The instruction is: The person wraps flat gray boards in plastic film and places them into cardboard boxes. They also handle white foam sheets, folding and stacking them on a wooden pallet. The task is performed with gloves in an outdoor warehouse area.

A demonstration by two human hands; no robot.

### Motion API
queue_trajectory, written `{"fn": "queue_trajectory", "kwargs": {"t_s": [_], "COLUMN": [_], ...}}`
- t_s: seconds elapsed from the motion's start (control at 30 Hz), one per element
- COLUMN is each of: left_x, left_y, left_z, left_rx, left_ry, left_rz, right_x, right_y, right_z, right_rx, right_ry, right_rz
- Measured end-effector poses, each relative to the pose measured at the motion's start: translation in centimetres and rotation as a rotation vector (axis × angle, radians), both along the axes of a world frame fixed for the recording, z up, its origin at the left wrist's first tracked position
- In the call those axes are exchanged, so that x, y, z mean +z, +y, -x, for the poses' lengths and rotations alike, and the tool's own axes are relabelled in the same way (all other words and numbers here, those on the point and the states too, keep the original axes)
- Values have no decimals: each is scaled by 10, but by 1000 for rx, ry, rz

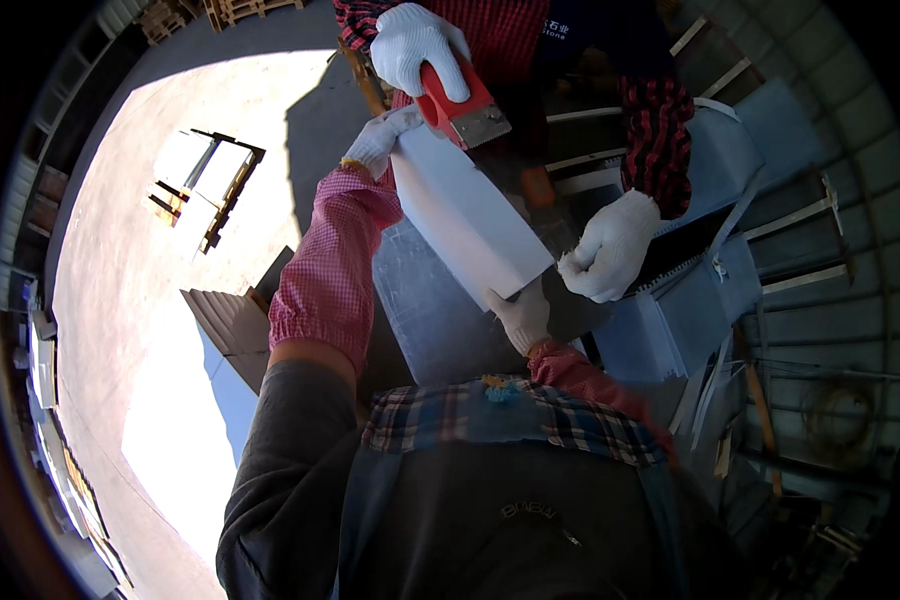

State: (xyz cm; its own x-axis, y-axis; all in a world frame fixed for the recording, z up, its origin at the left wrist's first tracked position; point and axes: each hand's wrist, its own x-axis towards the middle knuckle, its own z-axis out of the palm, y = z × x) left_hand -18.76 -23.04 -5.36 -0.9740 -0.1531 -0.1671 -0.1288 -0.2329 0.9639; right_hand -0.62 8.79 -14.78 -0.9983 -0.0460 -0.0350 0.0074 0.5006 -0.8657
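White rigid foam-like block (467, 222), probably light and crushable, is lying tilted over the ribbed surface (425, 310), left hand (378, 140) gripping its far end, right hand (521, 316) closing on its near corner, co-worker's gloved hand (417, 45) pressing red trowel (458, 102).

I see little free room around the white block (467, 215): my left hand (378, 140) grips its far end, my right hand (521, 315) its near end. A co-worker's gloved hand (415, 45) with a red tool (460, 100) blocks the top, another gloved hand (610, 245) the right side. Left of my sleeve, the sunlit floor (130, 280) lies open.
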Motion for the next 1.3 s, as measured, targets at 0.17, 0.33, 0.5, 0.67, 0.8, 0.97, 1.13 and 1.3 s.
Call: {"fn": "queue_trajectory", "kwargs": {"t_s": [0.17,0.33,0.5,0.67,0.8,0.97,1.13,1.3], "left_x": [-1,-10,-3,-6,-16,-18,-14,-13], "left_y": [-5,-9,4,4,-2,-1,3,6], "left_z": [-1,8,9,9,12,11,11,11], "left_rx": [21,26,5,64,94,144,151,143], "left_ry": [-21,-20,8,21,22,3,12,-10], "left_rz": [74,89,103,108,26,36,33,-3], "right_x": [13,26,1,-31,-34,6,-3,-6], "right_y": [-9,-9,-3,1,-3,-10,-10,-6], "right_z": [-2,-2,4,8,7,3,2,7], "right_rx": [19,24,26,59,71,62,-54,-52], "right_ry": [49,-90,-37,-16,158,-23,-6,-45], "right_rz": [137,161,221,221,166,181,143,178]}}
